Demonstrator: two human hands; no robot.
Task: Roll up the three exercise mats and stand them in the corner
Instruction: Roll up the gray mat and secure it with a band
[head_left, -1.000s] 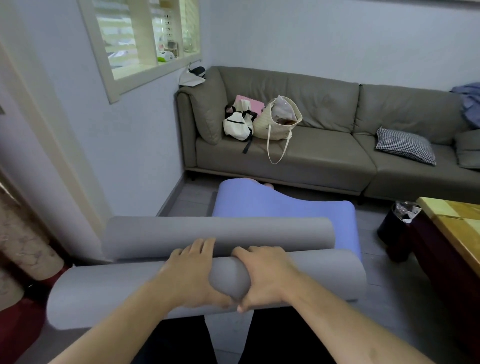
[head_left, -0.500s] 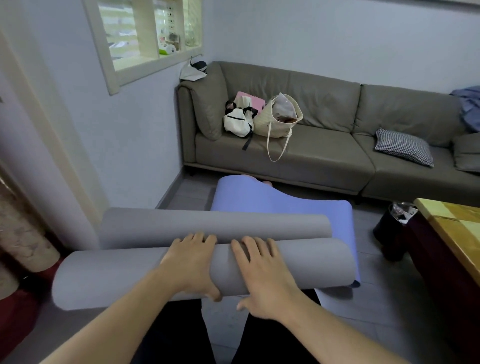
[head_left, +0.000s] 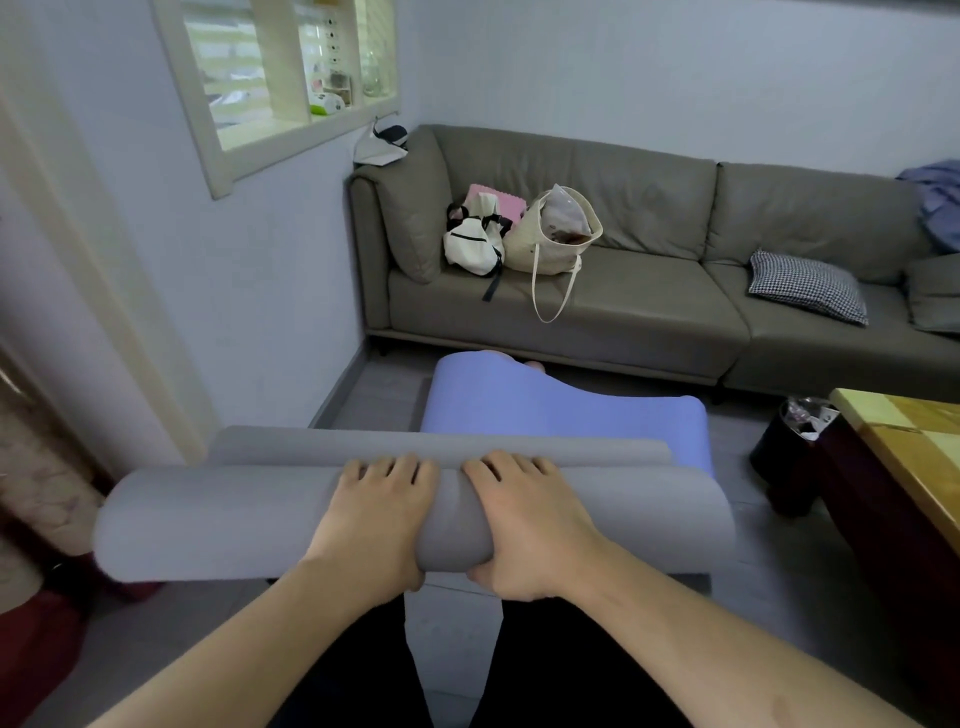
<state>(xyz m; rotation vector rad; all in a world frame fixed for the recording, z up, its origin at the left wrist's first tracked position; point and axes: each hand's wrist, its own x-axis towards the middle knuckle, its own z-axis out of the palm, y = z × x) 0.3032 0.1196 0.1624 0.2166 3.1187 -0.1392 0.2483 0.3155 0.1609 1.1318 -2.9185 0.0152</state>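
A grey exercise mat (head_left: 208, 525) lies across the floor in front of me, mostly rolled into a thick tube. Its flat remaining strip (head_left: 311, 444) shows just beyond the roll. My left hand (head_left: 374, 519) and my right hand (head_left: 530, 525) sit side by side on the middle of the roll, fingers draped over its top and thumbs tucked under its near side. A purple mat (head_left: 561, 410) lies partly unrolled on the floor behind it, its far end humped up near the sofa. I see no third mat.
A grey sofa (head_left: 649, 322) with bags and a checked cushion (head_left: 808, 286) fills the back wall. A dark bin (head_left: 789, 457) and a wooden table (head_left: 914, 467) stand at the right. The wall corner by the sofa's left arm (head_left: 343, 374) has bare floor.
Both hands lifted their grip, slid forward flat over the roll, and now wrap it again farther round. The roll has turned away from me and the flat grey strip has narrowed.
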